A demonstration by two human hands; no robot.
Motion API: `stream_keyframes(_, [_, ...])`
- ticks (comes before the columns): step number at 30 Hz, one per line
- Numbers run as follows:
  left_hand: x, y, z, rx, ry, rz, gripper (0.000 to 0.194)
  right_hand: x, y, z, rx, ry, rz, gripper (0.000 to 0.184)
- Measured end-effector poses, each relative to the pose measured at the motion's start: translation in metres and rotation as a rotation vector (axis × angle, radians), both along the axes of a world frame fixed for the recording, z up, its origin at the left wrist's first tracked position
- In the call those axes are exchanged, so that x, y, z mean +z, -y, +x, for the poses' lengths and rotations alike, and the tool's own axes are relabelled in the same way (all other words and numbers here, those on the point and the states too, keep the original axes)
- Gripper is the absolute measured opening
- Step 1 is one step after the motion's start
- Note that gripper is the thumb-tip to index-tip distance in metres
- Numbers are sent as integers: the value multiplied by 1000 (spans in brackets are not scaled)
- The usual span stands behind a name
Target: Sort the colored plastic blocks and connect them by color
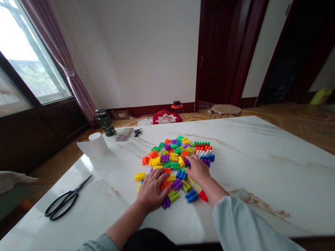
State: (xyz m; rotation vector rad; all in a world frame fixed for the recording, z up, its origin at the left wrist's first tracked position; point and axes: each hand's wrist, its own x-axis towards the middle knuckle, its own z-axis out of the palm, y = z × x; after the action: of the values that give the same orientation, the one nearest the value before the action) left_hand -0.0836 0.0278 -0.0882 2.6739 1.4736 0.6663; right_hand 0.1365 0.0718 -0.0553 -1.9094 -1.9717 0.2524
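Note:
A heap of small plastic building pieces (175, 156) in many colours lies in the middle of a white marble table (270, 160). My left hand (151, 188) rests palm down on the near left side of the heap, fingers spread over orange and yellow pieces. My right hand (197, 169) lies on the near right side, fingers curled down onto the pieces; what they grip, if anything, is hidden. A row of joined red, white and blue pieces (204, 151) sits just beyond my right hand. One yellow piece (139, 176) lies apart at the left.
Black scissors (68, 198) lie near the table's left edge. A white paper roll (97, 144), a dark green flask (105, 122) and keys (137, 132) stand at the far left corner. A small stool (224, 110) and a red cushion (166, 117) are on the floor behind.

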Motion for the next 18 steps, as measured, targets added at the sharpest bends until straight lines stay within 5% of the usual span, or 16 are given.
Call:
stream_keyframes(12, [-4, -1, -1, 17, 6, -7, 43, -6, -4, -12, -105, 133, 108, 21])
stream_keyframes(18, [-3, -1, -1, 13, 1, -9, 41, 2, -2, -9, -94, 29, 226, 30])
